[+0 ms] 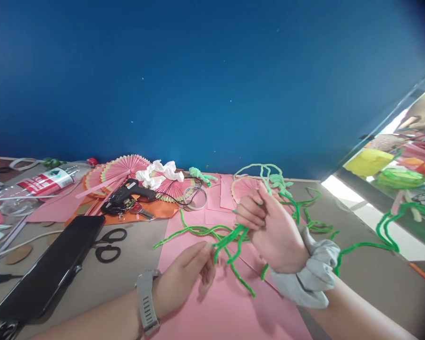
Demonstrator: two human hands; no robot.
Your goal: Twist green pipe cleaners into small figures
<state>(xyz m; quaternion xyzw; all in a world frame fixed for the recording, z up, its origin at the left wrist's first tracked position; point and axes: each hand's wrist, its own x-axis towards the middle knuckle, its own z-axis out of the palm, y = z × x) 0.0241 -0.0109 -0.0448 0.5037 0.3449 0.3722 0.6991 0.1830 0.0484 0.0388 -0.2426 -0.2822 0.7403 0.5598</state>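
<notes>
My left hand (187, 274), with a grey watch on its wrist, pinches the ends of several green pipe cleaners (230, 241) over a pink paper sheet (226, 307). My right hand (272, 226), a grey scrunchie on its wrist, is closed round the same bundle a little higher. Loose green stems trail left across the pink sheet and right over the table. A pale green twisted piece (269, 177) rises behind my right hand.
Black scissors (108, 243) and a black tablet (49, 269) lie at the left. Behind are a black glue gun (127, 193), pink pleated paper fans (123, 170), crumpled white tissue (159, 172) and a plastic bottle (38, 184). A blue wall stands at the back; craft items sit at the right.
</notes>
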